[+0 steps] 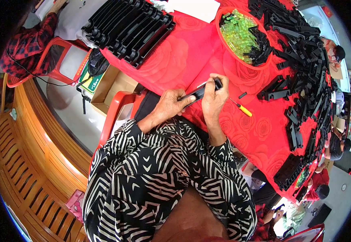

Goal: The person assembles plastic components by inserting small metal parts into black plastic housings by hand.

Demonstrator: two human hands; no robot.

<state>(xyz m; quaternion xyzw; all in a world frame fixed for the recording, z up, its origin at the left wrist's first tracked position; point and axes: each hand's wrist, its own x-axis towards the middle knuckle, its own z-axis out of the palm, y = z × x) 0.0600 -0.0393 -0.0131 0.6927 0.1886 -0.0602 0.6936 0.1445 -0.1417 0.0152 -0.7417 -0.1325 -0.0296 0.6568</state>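
Observation:
A long, narrow black plastic part (pixel 198 95) lies slantwise between my two hands, above my lap at the table's near edge. My left hand (pixel 168 104) is closed around its lower left end, thumb along the top. At the upper right end my right hand (pixel 214 98) grips it, thumb and fingers bent over it. On the red cloth just right of that hand rests a small screwdriver (pixel 244 110) with a yellow handle. Near its tip is a short black piece (pixel 243 95). My fingers hide parts of the plastic piece.
A red-orange basin (pixel 249 65) holds translucent yellow-green pieces and small black parts. Loose black plastic parts (pixel 300 60) spread along the right of the red tablecloth (pixel 171 72). Long black parts (pixel 129 30) sit in rows at the upper left. Other people sit around the room.

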